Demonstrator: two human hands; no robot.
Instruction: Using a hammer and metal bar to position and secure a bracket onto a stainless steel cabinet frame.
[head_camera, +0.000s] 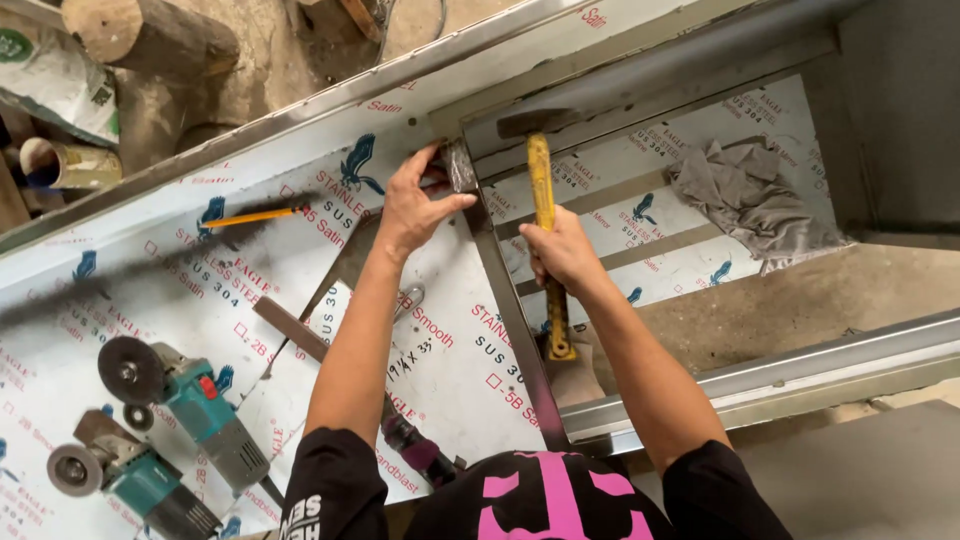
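Your left hand (415, 205) pinches the small grey metal piece (460, 165) at the steel frame's corner (478, 215); right hand (562, 250) is clenched on the yellow-handled hammer (541, 180). Tap short, keep fingertips off the strike line.

Count of items in view:

Two hands: the left hand (412, 207) pinches a small metal piece (459, 165); the right hand (562, 252) grips one hammer (543, 205) with a yellow handle.

Two teal angle grinders, well left of the left hand: one (190, 398) nearer it, one (130, 477) farther out.

One yellow pencil (252, 216), left of the left hand.

One grey rag (752, 200), right of the right hand.

One log (150, 35), far up-left of both hands.
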